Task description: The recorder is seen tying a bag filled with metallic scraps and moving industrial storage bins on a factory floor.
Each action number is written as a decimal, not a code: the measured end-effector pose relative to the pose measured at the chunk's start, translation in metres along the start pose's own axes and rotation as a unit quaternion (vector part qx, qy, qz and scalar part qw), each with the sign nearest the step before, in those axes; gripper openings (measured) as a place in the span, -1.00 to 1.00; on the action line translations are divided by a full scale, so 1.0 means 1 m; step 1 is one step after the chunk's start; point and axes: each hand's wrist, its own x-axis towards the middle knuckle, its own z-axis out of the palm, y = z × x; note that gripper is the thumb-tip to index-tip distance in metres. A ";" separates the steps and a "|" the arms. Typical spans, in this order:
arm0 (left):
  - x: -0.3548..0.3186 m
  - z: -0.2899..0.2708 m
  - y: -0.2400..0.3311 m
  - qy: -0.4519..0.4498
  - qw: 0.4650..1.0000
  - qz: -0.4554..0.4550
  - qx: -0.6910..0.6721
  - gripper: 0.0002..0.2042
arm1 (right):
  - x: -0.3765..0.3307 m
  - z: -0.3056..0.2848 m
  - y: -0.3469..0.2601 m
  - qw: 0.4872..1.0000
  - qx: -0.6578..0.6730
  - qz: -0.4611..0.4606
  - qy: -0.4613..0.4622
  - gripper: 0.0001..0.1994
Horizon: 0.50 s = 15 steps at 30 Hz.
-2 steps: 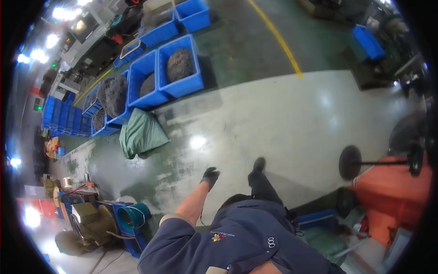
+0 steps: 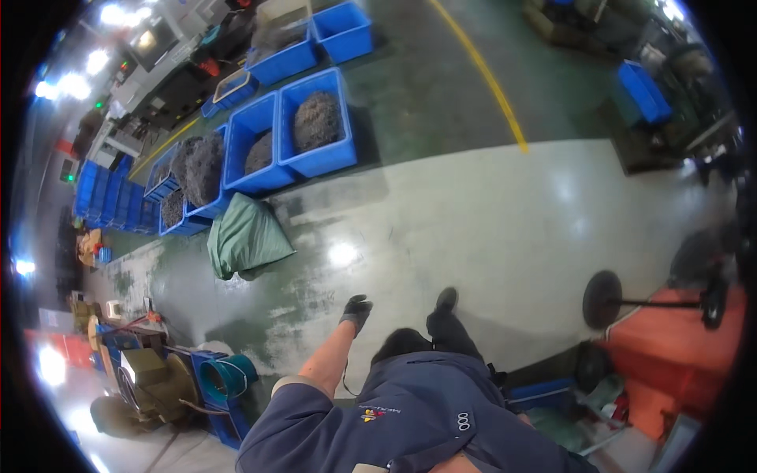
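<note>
My left hand, in a dark glove, hangs over the pale floor at the end of my bare forearm. Its fingers are loosely bent with a gap between them, and nothing shows in them. It touches nothing; the nearest thing beyond it is a green sack, slumped on the floor to the far left. My right hand is out of the picture.
Blue bins heaped with grey tangled shavings stand at the far left. A machine with a teal bucket sits near left. At right are an orange container and a black wheel on an axle. A yellow line crosses the floor.
The bins and sack have shifted slightly down in view. My left hand has swung a little left and nearer to me, and more of my near leg shows.
</note>
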 end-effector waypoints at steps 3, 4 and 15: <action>0.045 -0.032 -0.038 0.029 0.999 -0.015 -0.007 -0.76 | -0.007 -0.010 -0.123 0.995 -0.078 0.044 0.041 -0.59; 0.051 -0.036 -0.009 0.013 0.997 -0.056 0.046 -0.78 | 0.002 -0.024 -0.162 0.931 -0.350 -0.042 0.092 -0.66; 0.252 -0.130 -0.028 0.006 0.905 -0.374 -0.203 -0.87 | 0.068 0.034 -0.468 0.984 -0.035 -0.078 0.156 -0.78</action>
